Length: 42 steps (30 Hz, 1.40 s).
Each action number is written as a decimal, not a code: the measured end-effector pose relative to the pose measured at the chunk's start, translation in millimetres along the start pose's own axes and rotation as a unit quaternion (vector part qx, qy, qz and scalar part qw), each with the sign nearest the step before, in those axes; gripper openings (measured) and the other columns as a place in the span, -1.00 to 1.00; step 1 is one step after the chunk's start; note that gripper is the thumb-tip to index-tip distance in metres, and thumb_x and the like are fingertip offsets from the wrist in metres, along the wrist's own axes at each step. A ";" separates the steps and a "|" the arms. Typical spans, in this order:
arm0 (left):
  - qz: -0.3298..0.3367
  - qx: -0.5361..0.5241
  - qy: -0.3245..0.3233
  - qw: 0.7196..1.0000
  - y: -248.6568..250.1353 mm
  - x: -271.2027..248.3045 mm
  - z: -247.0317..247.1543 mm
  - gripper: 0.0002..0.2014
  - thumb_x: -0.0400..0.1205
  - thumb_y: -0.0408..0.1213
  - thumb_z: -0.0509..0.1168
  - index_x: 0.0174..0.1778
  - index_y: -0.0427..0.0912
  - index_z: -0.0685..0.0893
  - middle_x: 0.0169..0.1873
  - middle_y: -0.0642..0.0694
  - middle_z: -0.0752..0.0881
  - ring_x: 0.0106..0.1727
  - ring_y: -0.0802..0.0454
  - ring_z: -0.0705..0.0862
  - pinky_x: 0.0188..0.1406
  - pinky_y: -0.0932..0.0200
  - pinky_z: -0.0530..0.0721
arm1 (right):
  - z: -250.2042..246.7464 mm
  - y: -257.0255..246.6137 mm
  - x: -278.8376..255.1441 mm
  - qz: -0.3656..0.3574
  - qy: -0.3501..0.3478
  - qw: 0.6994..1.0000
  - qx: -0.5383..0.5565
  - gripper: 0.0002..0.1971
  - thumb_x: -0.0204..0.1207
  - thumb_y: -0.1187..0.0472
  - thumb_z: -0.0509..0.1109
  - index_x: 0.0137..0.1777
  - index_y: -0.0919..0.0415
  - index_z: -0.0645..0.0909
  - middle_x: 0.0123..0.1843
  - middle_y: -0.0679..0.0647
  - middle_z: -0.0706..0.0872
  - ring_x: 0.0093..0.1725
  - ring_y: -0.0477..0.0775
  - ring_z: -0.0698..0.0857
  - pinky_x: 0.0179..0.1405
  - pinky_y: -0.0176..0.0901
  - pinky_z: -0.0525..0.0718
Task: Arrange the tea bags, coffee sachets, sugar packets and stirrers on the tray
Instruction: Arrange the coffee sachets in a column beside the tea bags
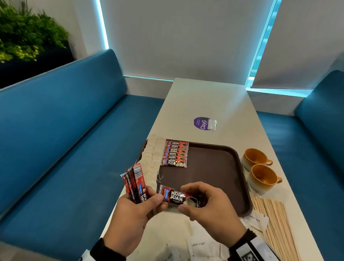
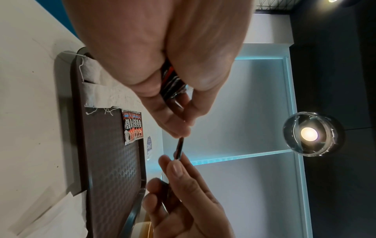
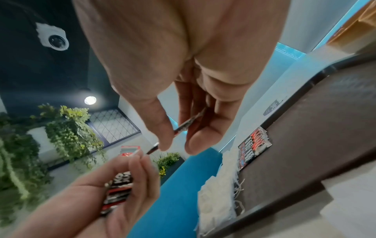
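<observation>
A fan of coffee sachets [image 1: 135, 184] is being held in the left hand [image 1: 133, 216], the grip curled round their lower ends, out past the left edge of the bench [image 1: 206, 104]. Because the fan is being held over the blue seat [image 1: 67, 142], any slackening could let sachets slide off there rather than onto the tray [image 1: 215, 170].

Further right, a single sachet [image 1: 177, 195] is being pinched at its right end by the right hand [image 1: 206, 205], while its left end is being touched by the left thumb. It is being held just above the tray's near edge. If it is tugged before the left thumb lets go, the foil could be creased or the fan disturbed.

On the tray, a column of tea bags [image 1: 152, 157] and a row of laid sachets [image 1: 175, 153] are lying at the far left; a careless placement could knock that overlapped row askew.

At the right, stirrers [image 1: 276, 227] and sugar packets [image 1: 199, 247] are waiting on the bench, not yet arranged.
</observation>
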<state>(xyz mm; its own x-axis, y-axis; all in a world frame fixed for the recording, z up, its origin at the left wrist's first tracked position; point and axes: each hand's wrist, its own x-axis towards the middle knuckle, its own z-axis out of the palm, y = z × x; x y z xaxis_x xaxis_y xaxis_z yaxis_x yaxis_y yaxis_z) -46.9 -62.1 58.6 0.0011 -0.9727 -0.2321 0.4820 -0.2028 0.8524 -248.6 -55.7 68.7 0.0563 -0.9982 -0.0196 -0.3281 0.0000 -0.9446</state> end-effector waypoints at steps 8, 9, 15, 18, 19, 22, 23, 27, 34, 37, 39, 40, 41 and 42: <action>-0.020 -0.052 0.042 0.998 0.1 17.7 -9.6 -0.71 0.40 -0.43 0.50 -0.02 -0.43 0.65 -0.23 -0.31 0.65 -0.26 -0.14 0.74 -0.20 0.10 0.85 | -10.8 23.3 70.9 0.004 0.020 0.994 -0.109 -0.70 0.30 0.07 0.76 0.02 -0.17 0.82 -0.04 -0.14 0.82 -0.06 -0.22 0.77 -0.05 -0.42 0.63; -0.033 -0.048 0.043 0.997 0.1 18.4 -12.1 -0.68 0.39 -0.42 0.50 0.02 -0.46 0.66 -0.21 -0.33 0.65 -0.25 -0.16 0.74 -0.21 0.09 0.85 | -12.3 28.8 85.0 0.014 0.031 0.992 -0.123 -0.69 0.30 0.07 0.75 0.02 -0.16 0.81 -0.01 -0.11 0.78 -0.05 -0.20 0.75 -0.04 -0.40 0.61; -0.098 -0.015 0.044 0.994 -5.9 24.6 -24.5 -0.85 0.52 -0.61 0.44 -0.05 -0.47 0.63 -0.32 -0.29 0.64 -0.39 -0.14 0.72 -0.28 0.03 0.87 | -7.5 67.9 158.9 0.057 -0.014 0.977 -0.206 -0.68 0.32 0.09 0.75 0.04 -0.16 0.80 0.16 0.02 0.56 0.05 -0.22 0.69 -0.01 -0.48 0.56; -0.118 -0.005 0.058 0.991 -8.9 29.4 -28.8 -0.90 0.57 -0.67 0.39 -0.04 -0.52 0.64 -0.34 -0.32 0.66 -0.39 -0.21 0.72 -0.32 0.00 0.87 | 2.7 80.6 180.5 0.069 -0.022 0.974 -0.215 -0.68 0.29 0.09 0.76 -0.03 -0.24 0.78 0.17 -0.01 0.49 0.17 -0.01 0.74 0.18 -0.24 0.66; -0.123 -0.004 0.061 0.990 -9.6 30.9 -29.8 -0.90 0.57 -0.69 0.38 -0.05 -0.52 0.64 -0.35 -0.32 0.67 -0.40 -0.21 0.72 -0.33 -0.01 0.87 | 5.5 81.7 186.4 0.069 -0.015 0.974 -0.216 -0.68 0.28 0.09 0.76 -0.03 -0.23 0.78 0.18 0.00 0.48 0.18 0.02 0.73 0.23 -0.18 0.68; -0.138 -0.003 0.062 0.988 -10.2 35.5 -31.8 -0.90 0.56 -0.71 0.38 -0.09 -0.50 0.65 -0.36 -0.32 0.67 -0.42 -0.21 0.72 -0.35 -0.01 0.86 | 10.7 80.7 201.2 0.068 -0.006 0.970 -0.232 -0.68 0.30 0.11 0.74 -0.01 -0.20 0.77 0.19 0.04 0.46 0.15 0.07 0.66 0.24 -0.16 0.63; -0.140 -0.003 0.060 0.988 -9.9 36.9 -32.3 -0.90 0.56 -0.71 0.38 -0.10 -0.49 0.65 -0.36 -0.32 0.67 -0.42 -0.22 0.71 -0.37 0.00 0.86 | 12.0 80.2 204.9 0.070 -0.012 0.968 -0.240 -0.67 0.30 0.12 0.74 -0.03 -0.22 0.75 0.19 0.03 0.45 0.14 0.08 0.65 0.22 -0.16 0.64; -0.148 -0.005 0.057 0.987 -8.0 41.4 -34.5 -0.89 0.55 -0.72 0.38 -0.08 -0.51 0.64 -0.33 -0.36 0.65 -0.40 -0.26 0.69 -0.40 0.01 0.84 | 17.0 79.7 212.8 0.085 -0.034 0.954 -0.287 -0.64 0.24 0.03 0.76 -0.03 -0.28 0.73 0.15 -0.05 0.43 0.10 0.04 0.64 0.20 -0.11 0.72; -0.157 -0.005 0.051 0.986 -6.7 42.1 -36.8 -0.88 0.54 -0.72 0.39 -0.06 -0.52 0.64 -0.33 -0.38 0.66 -0.35 -0.31 0.70 -0.43 0.03 0.83 | 17.6 77.8 217.3 0.098 -0.040 0.944 -0.312 -0.59 0.20 0.02 0.79 0.02 -0.25 0.76 0.18 -0.05 0.41 0.09 0.02 0.62 0.17 -0.11 0.73; -0.159 -0.002 0.053 0.986 -7.7 41.3 -36.9 -0.87 0.54 -0.71 0.40 -0.04 -0.53 0.64 -0.36 -0.37 0.66 -0.38 -0.29 0.72 -0.41 0.02 0.84 | 16.9 75.7 219.2 0.101 -0.046 0.943 -0.313 -0.58 0.19 0.02 0.81 0.01 -0.22 0.76 0.17 -0.05 0.41 0.10 0.02 0.63 0.16 -0.13 0.73; -0.164 0.001 0.054 0.985 -8.4 41.6 -37.6 -0.85 0.54 -0.70 0.41 -0.02 -0.54 0.65 -0.35 -0.38 0.67 -0.37 -0.29 0.73 -0.39 0.01 0.84 | 17.8 75.0 221.1 0.099 -0.048 0.943 -0.314 -0.57 0.17 0.02 0.82 0.01 -0.21 0.76 0.18 -0.05 0.41 0.12 0.03 0.63 0.21 -0.10 0.74; -0.165 0.003 0.055 0.985 -8.5 42.0 -38.3 -0.84 0.53 -0.70 0.42 -0.01 -0.54 0.65 -0.34 -0.39 0.67 -0.36 -0.30 0.73 -0.39 0.01 0.84 | 18.4 74.7 221.8 0.098 -0.049 0.943 -0.315 -0.56 0.16 0.01 0.82 0.01 -0.20 0.76 0.18 -0.05 0.40 0.13 0.03 0.63 0.23 -0.08 0.74; -0.166 0.004 0.057 0.984 -8.7 42.4 -38.4 -0.84 0.53 -0.70 0.42 0.00 -0.54 0.65 -0.34 -0.39 0.67 -0.35 -0.31 0.73 -0.38 0.01 0.84 | 18.9 74.5 222.2 0.099 -0.050 0.942 -0.317 -0.56 0.16 0.01 0.83 0.02 -0.18 0.75 0.19 -0.05 0.40 0.14 0.04 0.63 0.26 -0.06 0.74; -0.166 0.006 0.060 0.984 -9.0 42.7 -38.9 -0.85 0.53 -0.70 0.42 -0.01 -0.54 0.65 -0.33 -0.39 0.67 -0.35 -0.32 0.73 -0.39 0.01 0.84 | 18.8 74.7 222.7 0.100 -0.051 0.941 -0.319 -0.55 0.16 0.00 0.83 0.03 -0.17 0.75 0.20 -0.05 0.40 0.15 0.05 0.63 0.28 -0.03 0.74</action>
<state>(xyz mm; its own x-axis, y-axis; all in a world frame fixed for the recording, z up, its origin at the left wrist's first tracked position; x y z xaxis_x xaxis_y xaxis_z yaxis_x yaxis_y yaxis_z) -17.1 -97.4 22.8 -0.0505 -0.8322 -0.5522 0.4636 -0.5093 0.7250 -242.8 -277.0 -12.4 0.0132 -0.9711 -0.2384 -0.8393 0.1189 -0.5306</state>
